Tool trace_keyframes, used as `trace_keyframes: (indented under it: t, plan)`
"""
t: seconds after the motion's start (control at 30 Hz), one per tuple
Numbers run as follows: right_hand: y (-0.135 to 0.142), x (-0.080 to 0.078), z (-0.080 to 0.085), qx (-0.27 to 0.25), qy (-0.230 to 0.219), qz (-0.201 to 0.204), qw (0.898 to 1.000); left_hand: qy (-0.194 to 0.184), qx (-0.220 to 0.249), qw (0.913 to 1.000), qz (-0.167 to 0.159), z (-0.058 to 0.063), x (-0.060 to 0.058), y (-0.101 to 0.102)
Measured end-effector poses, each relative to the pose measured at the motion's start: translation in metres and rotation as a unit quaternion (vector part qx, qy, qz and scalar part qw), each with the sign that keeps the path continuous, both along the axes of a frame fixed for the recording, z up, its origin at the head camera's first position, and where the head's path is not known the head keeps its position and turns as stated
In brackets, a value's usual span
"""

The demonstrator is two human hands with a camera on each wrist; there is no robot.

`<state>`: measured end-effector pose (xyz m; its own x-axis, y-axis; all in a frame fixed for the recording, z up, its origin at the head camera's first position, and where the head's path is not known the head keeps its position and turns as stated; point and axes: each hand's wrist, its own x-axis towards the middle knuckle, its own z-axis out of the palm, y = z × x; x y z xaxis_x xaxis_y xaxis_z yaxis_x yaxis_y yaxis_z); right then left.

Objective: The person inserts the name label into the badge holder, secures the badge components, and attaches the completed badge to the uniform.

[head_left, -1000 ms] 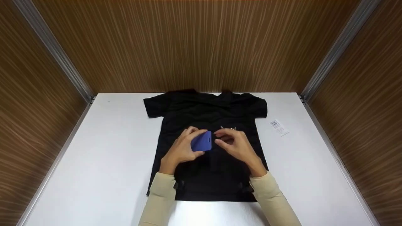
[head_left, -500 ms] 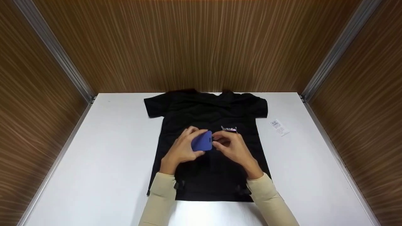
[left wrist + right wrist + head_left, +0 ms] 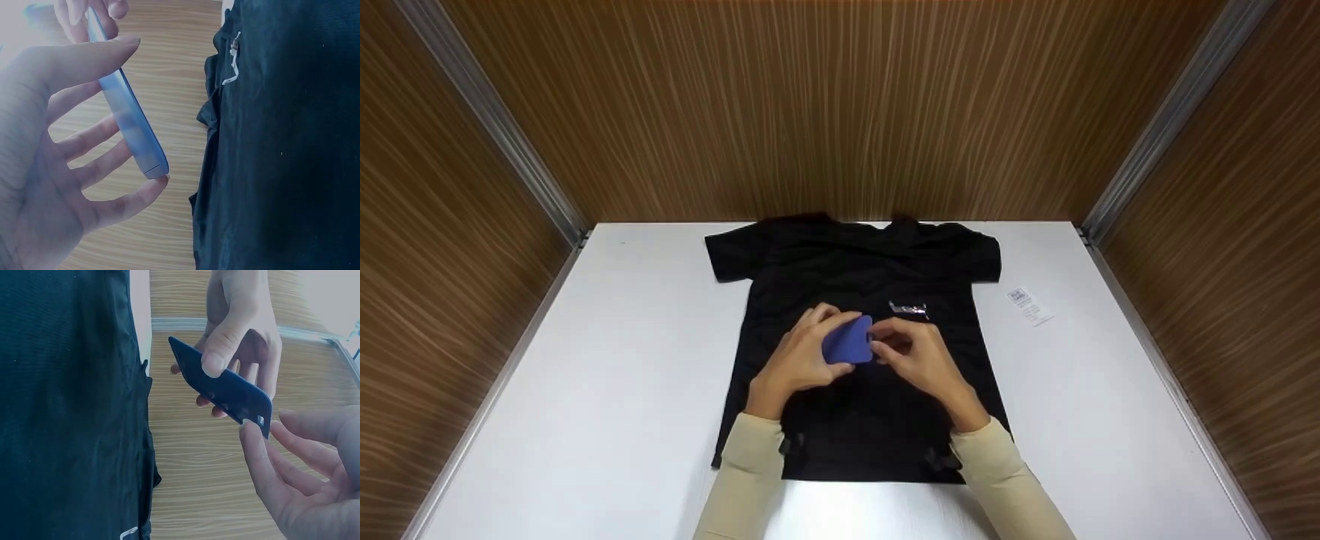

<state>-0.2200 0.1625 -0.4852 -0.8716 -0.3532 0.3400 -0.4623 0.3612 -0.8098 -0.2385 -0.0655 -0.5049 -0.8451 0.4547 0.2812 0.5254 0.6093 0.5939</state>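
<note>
My left hand point(image 3: 797, 358) holds a flat blue badge holder point(image 3: 846, 341) by its long edges, thumb on one side and fingers on the other. A small slot shows at the holder's right end. At that end, my right hand point(image 3: 919, 356) pinches the edge beside the slot with thumb and fingertips. In the right wrist view, the holder point(image 3: 222, 385) is tilted, with a right fingertip right at the slot. The left wrist view shows the holder point(image 3: 126, 115) nearly edge-on. Both hands are over a black short-sleeved shirt point(image 3: 862, 427) spread flat.
A shiny silvery strip point(image 3: 909, 309) lies on the shirt just beyond the right hand. To the shirt's right, a white printed card point(image 3: 1030, 307) is on the white table point(image 3: 622, 352). Wood-grain panels point(image 3: 840, 112) enclose the back and sides.
My right hand has moved left, from just apart to the slotted end of the badge holder. The silvery strip is more exposed. My left hand keeps its hold, shifting slightly right.
</note>
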Motion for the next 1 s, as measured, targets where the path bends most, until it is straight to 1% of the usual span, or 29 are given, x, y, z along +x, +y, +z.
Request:
trace_keyframes:
  t: [0.23,0.33,0.47,0.53,0.6,0.7,0.8,0.93,1.0]
  plan:
    - [-0.002,0.001,-0.002,-0.003,0.004,-0.007,1.0,0.007,-0.008,0.9999,-0.001,0.001,0.001,0.003]
    - [-0.004,0.0,-0.005,-0.005,0.012,-0.019,1.0,0.011,-0.012,0.9999,-0.003,0.002,0.002,0.005]
    - [-0.005,-0.001,-0.008,0.005,0.025,-0.041,0.999,0.014,-0.022,0.9996,-0.008,0.002,0.003,0.009]
    - [-0.005,-0.001,-0.008,0.007,0.023,-0.047,0.999,0.014,-0.027,0.9995,-0.01,0.002,0.004,0.011]
    - [-0.005,-0.001,-0.009,0.003,0.017,-0.044,0.999,0.011,-0.027,0.9995,-0.011,0.001,0.004,0.011]
    - [-0.003,-0.001,-0.008,-0.012,0.009,-0.036,0.999,0.0,-0.013,0.9998,-0.014,0.001,0.003,0.008]
    - [-0.001,-0.001,-0.006,-0.018,0.006,-0.037,0.999,-0.014,0.018,0.9995,-0.021,0.001,0.002,0.003]
    - [0.002,-0.001,-0.005,-0.01,0.009,-0.044,0.999,-0.02,0.062,0.9971,-0.039,0.001,-0.001,-0.004]
    - [0.003,-0.001,-0.004,-0.005,0.011,-0.047,0.999,-0.022,0.077,0.9957,-0.045,0.001,-0.002,-0.006]
